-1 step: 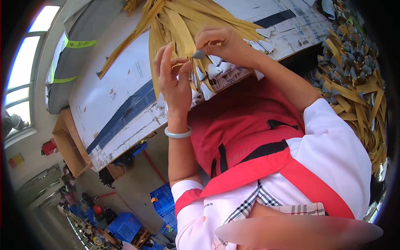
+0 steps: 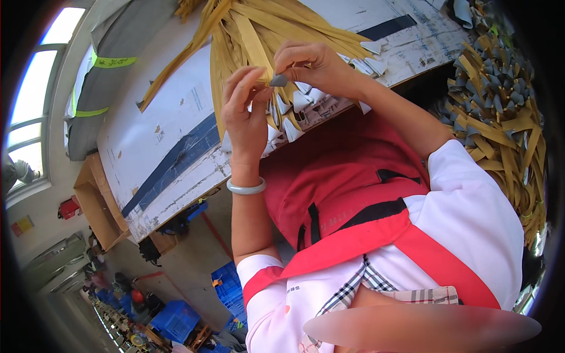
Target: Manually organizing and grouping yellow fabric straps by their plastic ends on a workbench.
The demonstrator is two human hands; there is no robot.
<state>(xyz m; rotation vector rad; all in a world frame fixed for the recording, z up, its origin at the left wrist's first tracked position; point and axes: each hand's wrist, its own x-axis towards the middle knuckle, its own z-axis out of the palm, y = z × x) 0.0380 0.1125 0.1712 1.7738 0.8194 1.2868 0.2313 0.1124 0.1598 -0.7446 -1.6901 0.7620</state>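
At nine o'clock we see a bright arched window (image 2: 26,112), and below it, toward seven o'clock, blue plastic crates (image 2: 176,320) on the floor. Next comes the long white table with a dark blue stripe (image 2: 170,147), running from eight o'clock up toward one o'clock. A grey bundle tied with yellow-green straps (image 2: 97,88) lies at its ten o'clock end.

Our left hand (image 2: 247,115) is raised just left of centre, a pale jade-coloured bangle (image 2: 246,188) on its wrist. Its fingers are loosely curled, thumb and fingertips closed on the end of a flat tan strap (image 2: 254,44), one of a sheaf fanning down from twelve o'clock (the sheaf hangs over the table's near edge). Touching it at twelve o'clock, our right hand (image 2: 318,67) is pinched shut on a small grey pointed tip (image 2: 279,80), held right against the strap end that the left hand grips. Finished strap ends with pale grey pointed tips (image 2: 294,100) cluster just below both hands, along the table edge.

At centre and toward five o'clock we see the red apron (image 2: 347,188) over a white sleeve (image 2: 471,217). At three o'clock, well apart from the hands, a heap of tan straps with grey tips (image 2: 500,112) fills the right edge.
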